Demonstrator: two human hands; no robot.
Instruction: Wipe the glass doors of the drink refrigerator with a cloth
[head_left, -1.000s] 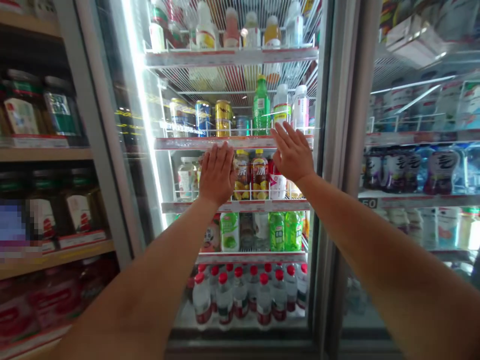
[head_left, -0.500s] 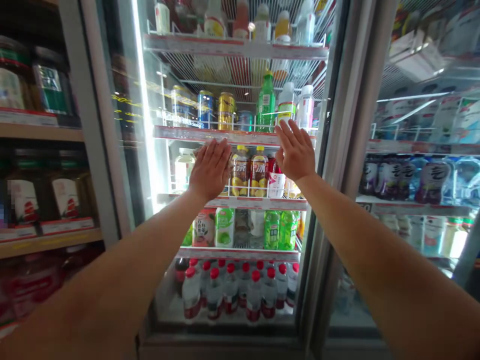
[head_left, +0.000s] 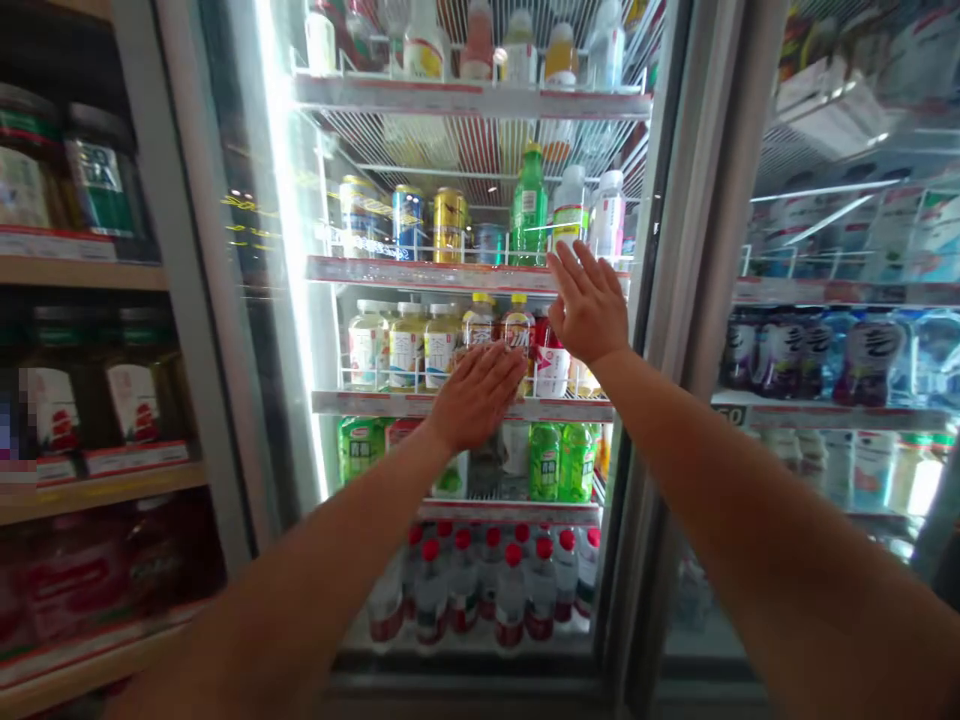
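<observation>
A glass fridge door (head_left: 487,470) stands in front of me, with lit drink shelves behind it. My left hand (head_left: 482,393) is stretched flat, palm toward the glass, over the middle shelf. It partly covers two yellow-capped bottles (head_left: 480,315) of brown drink. Higher and to the right, my right hand (head_left: 591,305) is also flat with its fingers extended, near the door's right side. Behind its fingertips stands a white-capped bottle (head_left: 571,205), and a red bottle (head_left: 551,362) is beside its wrist. Both palms are hidden, so I cannot tell how firmly they touch the glass.
A metal door frame (head_left: 690,250) runs along the right, with another drinks fridge beyond it. Wooden shelves (head_left: 82,270) with large jars (head_left: 101,170) stand at the left. Several red-capped bottles (head_left: 511,595) fill the fridge's bottom.
My left hand has moved right and down across the glass, uncovering pale bottles on the middle shelf. My right hand has stayed nearly in place.
</observation>
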